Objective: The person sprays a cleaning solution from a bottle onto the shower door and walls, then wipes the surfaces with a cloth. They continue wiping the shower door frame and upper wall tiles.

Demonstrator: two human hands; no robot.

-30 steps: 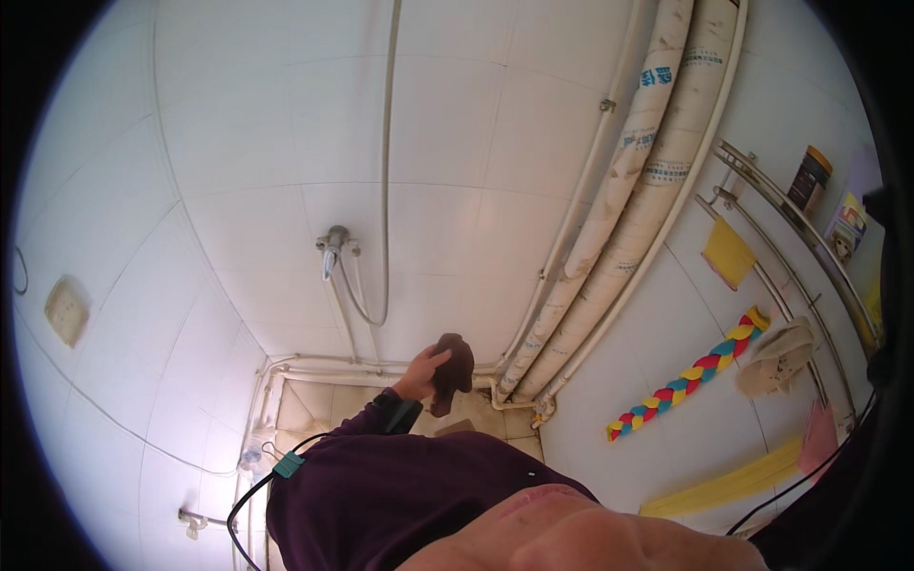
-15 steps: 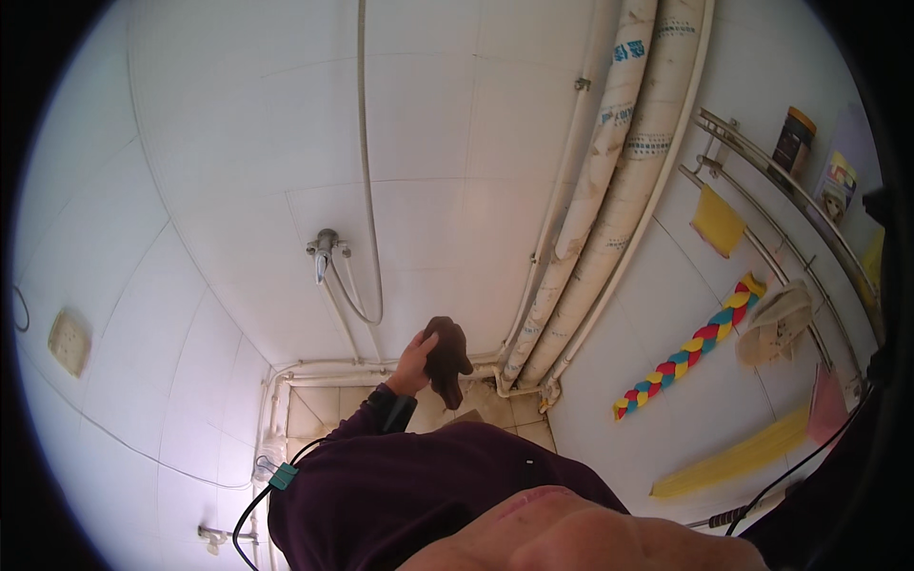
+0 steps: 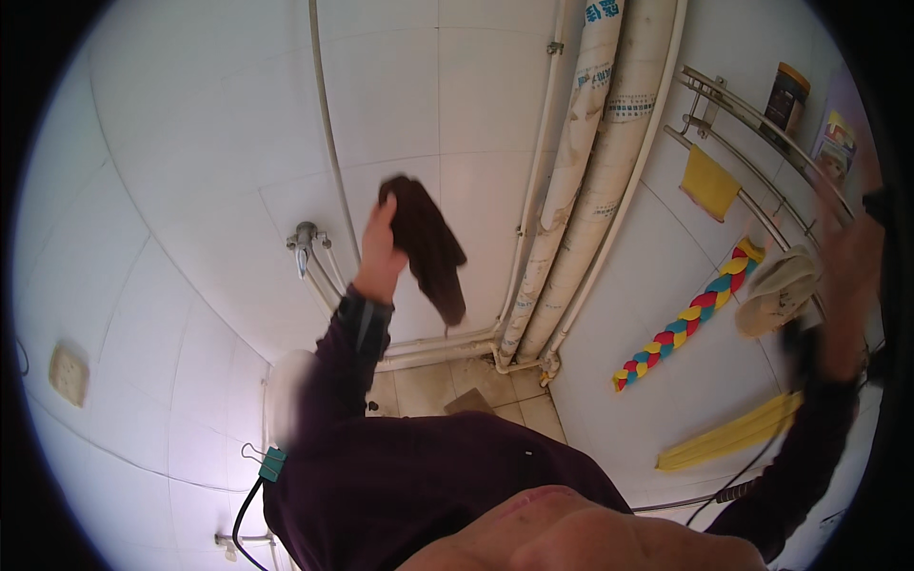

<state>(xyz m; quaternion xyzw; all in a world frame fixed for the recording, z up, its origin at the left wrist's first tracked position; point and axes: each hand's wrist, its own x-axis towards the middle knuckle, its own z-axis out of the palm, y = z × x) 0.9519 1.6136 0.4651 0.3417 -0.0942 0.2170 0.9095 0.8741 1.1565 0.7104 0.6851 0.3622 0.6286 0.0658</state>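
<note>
My left hand (image 3: 380, 255) is closed on a dark brown cloth (image 3: 425, 243), thumb along its near side. The cloth hangs down folded in front of the white tiled wall. At the far right my right hand (image 3: 847, 252) is raised beside the metal towel rack (image 3: 752, 195), smeared by motion, so its fingers cannot be read clearly. Closest to it hangs a pale cap-like cloth item (image 3: 776, 293). Whether my right hand touches the rack or anything on it, I cannot tell.
A yellow cloth (image 3: 709, 184), a colourful braided strip (image 3: 687, 319) and a long yellow cloth (image 3: 728, 433) hang on the right. The shelf holds a dark jar (image 3: 787, 98). Thick pipes (image 3: 595, 181) run down the corner; a shower tap (image 3: 304, 249) is on the wall.
My left hand has risen with the brown cloth, which now hangs longer. My right hand has come up into view by the rack, and the pink cloth there is no longer visible.
</note>
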